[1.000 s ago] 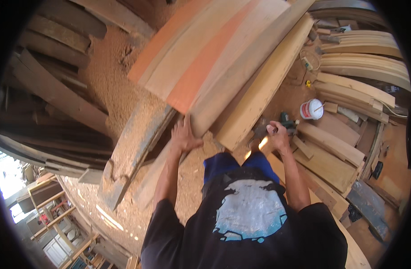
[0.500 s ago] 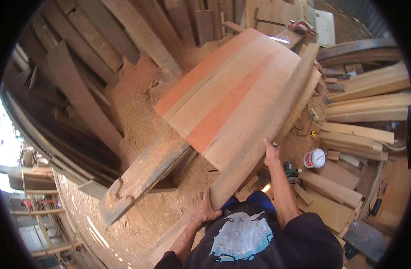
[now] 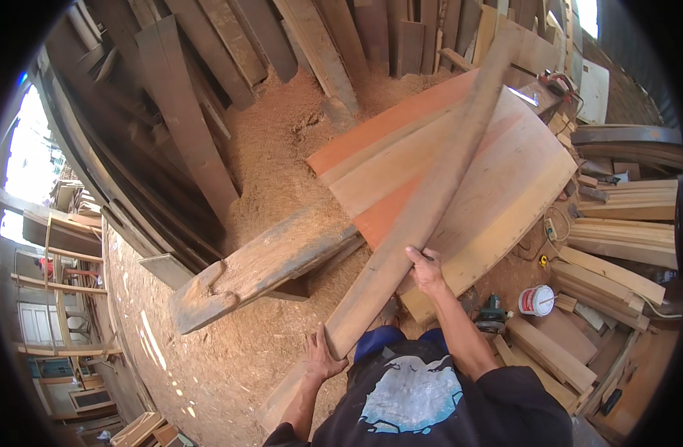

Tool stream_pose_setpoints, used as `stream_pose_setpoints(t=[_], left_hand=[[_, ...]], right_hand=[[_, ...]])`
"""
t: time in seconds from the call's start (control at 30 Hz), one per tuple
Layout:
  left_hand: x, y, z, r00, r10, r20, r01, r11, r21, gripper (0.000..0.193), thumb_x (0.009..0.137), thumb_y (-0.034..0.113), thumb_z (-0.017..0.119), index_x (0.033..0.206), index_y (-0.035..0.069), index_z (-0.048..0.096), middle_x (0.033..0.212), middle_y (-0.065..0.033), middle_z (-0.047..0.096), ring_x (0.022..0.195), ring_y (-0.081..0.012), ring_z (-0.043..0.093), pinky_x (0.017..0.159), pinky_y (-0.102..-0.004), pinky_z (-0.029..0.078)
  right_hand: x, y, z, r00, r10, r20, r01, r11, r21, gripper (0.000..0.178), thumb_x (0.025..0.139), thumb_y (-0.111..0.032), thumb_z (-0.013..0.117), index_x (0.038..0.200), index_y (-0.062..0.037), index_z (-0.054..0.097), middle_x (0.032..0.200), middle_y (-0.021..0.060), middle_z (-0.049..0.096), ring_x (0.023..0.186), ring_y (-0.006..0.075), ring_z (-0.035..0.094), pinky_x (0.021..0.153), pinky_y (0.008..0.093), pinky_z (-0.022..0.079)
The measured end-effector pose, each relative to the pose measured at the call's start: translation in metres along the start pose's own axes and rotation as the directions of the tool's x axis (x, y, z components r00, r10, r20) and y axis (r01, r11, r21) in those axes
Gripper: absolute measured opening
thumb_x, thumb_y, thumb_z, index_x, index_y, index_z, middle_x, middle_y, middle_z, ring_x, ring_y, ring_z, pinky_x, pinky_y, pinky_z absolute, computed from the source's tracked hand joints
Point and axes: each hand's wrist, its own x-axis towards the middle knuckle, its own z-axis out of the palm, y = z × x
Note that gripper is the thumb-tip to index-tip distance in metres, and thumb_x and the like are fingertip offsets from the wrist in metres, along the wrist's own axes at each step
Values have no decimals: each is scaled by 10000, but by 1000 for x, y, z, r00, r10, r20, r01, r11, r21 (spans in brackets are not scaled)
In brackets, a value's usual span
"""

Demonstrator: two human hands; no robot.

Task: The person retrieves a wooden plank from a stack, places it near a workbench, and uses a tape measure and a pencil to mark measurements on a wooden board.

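Observation:
A long brown wooden plank (image 3: 449, 160) runs diagonally away from me, its far part passing over a wide wooden panel (image 3: 516, 197) of reddish and pale strips. My left hand (image 3: 325, 359) grips the plank's near end by the left edge. Partway along, my right hand (image 3: 427, 270) holds the right edge with the thumb on top; its other fingers are partly hidden. A pale board (image 3: 282, 395) lies low beneath my left forearm. To the left of the plank is a thick, sawdust-covered slab (image 3: 271, 257).
Sawdust (image 3: 274, 175) covers the ground. Dark planks (image 3: 185, 112) lean at the back left. Timber stacks (image 3: 624, 231) lie on the right, near a white bucket (image 3: 536, 300) and a green power tool (image 3: 492, 314). A red tool (image 3: 557, 86) sits beyond the panel.
The plank has swung leftward off the panel's right edge and now crosses the panel diagonally. Both hands have kept hold of it, the right moving left with it. The view has shifted too.

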Motion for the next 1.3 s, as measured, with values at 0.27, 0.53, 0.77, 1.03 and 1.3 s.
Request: stream_pose_setpoints(t=[0.27,0.53,0.77,1.03,1.3], left_hand=[[-21,-42,-22,950,-218,-224,199,974,-107,1188,536,337,823,1512,92,191,1233,-251,439,1196,-443,418,1061,-523,344],[-87,-87,-7,872,-370,-322,354,929,-109,1192,516,309,819,1512,88,202,1267,-257,438,1161,-430,432,1059,-509,340],[-102,-144,13,842,-497,-210,464,866,-188,1182,504,258,815,1510,116,210,1294,-243,423,1199,-425,403,1072,-527,316],[-30,-199,-71,861,-436,-262,437,898,-58,1174,483,161,809,1504,176,229,1313,-196,436,1209,-401,414,1088,-503,304],[72,-265,-103,835,-419,-356,505,841,195,1074,635,48,680,1557,203,152,1483,-272,332,1369,-458,310,1137,-564,217]], right_hand=[[36,60,106,997,70,45,-73,996,54,232,916,-115,650,1100,25,641,910,47,661,706,106,599,515,251,465],[2,133,146,890,433,144,-392,888,-242,189,950,-135,606,1073,8,613,1035,91,653,873,183,656,655,350,571],[-14,182,149,814,556,166,-499,817,-290,233,972,-159,581,1120,21,566,1163,152,625,1034,267,647,860,432,575],[9,150,207,784,497,373,-310,833,-458,375,944,-180,640,1208,62,527,959,62,605,798,133,613,661,279,532],[39,60,96,779,296,553,72,834,-547,318,949,-192,639,1196,-9,558,1059,118,693,906,145,674,726,271,543]])
